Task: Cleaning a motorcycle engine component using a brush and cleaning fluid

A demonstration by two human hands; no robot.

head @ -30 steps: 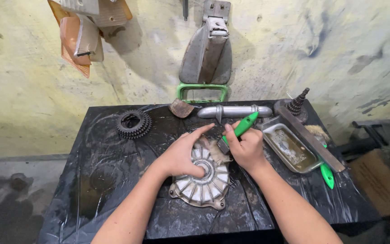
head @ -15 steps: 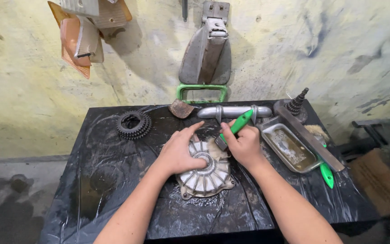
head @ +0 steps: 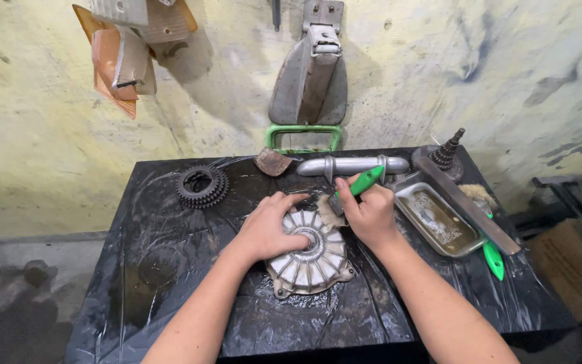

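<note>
On black plastic sheet | ribbed round metal cover | green-handled bristle brush

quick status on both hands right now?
Left hand: open, palm pressed flat on the finned metal cover.
Right hand: closed around the green-handled brush, bristles at the cover's top edge.

We record the setting as a small repair workshop for machine or vehicle parts. Evidence: a worktop wrapped in wet, greasy black sheeting and pushed against a stained, scuffed yellow wall; a stack of gears near its far left corner, a finned metal cover at its middle, a metal tray of murky liquid toward its right edge. Worn metal and orange plastic parts hang on the wall above.
</note>
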